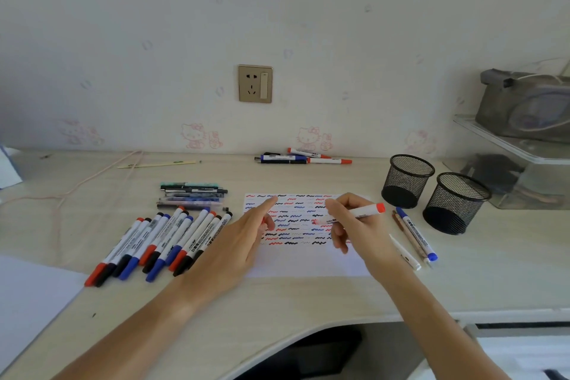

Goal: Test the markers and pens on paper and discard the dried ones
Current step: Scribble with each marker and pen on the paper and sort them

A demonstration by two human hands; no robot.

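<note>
Setting: pale wooden desk (pixel 308 296) is sitting against a white wall with faint pink cartoon-cat prints and a gold wall socket (pixel 255 83).
Paper: a white sheet (pixel 308 259) is lying flat at the desk's middle, its upper half filled with rows of short red, blue and black squiggles, its lower part bare.
Right hand: the right hand (pixel 357 225) is pinching a red marker (pixel 364 212) between thumb and fingers, the marker's red end pointing right and its blurred tip sitting at the squiggles on the paper.
Left hand: the left hand (pixel 243 237) is resting on the paper's left edge, forefinger stretched out; a small red piece, probably the cap, is showing under the curled fingers, though I cannot tell how it is held.
Marker row: a fan of capped markers (pixel 160 244) in red, black and blue is lying left of the paper.
Pen stack: a stack of slim pens (pixel 191 196) is sitting just behind that row.
Far pile: a few markers (pixel 303 157) are lying by the wall.
Right side: three pens (pixel 415 237) are lying just right of the paper.
Cups: two black mesh pen cups (pixel 431 191) are standing further right.
</note>
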